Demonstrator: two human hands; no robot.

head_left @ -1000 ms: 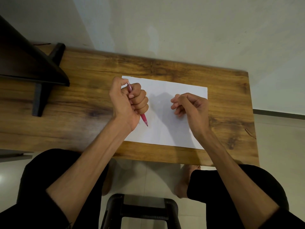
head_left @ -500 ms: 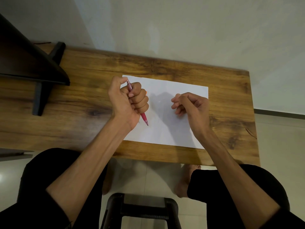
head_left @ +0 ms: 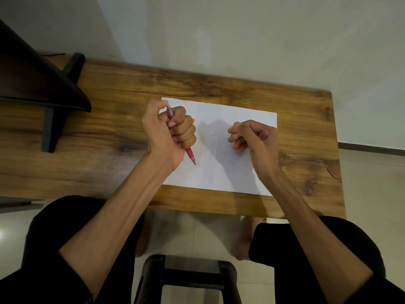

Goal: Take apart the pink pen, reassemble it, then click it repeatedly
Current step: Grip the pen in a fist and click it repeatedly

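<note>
Pen [head_left: 190,153] at frame centre-left, gripped in left fist [head_left: 169,132], whole and pink, tip down and just above paper [head_left: 221,150], click end poking out at top beside thumb. All left fingers curled round barrel; thumb raised near click end, contact unclear. Small orange bit showing at knuckles' right edge, too small to identify. Right hand [head_left: 254,137] right of centre, over paper, fingers loosely curled, holding nothing, well apart from left. Bare paper between hands. Paper lying flat on worktop [head_left: 114,132], near edge close to worktop's front edge, far edge short of wall. Wide bare wood left of paper, narrow strip right of it. Black stand [head_left: 50,119] upper left. Stool [head_left: 188,279] bottom centre, below worktop's front edge, between knees.
</note>
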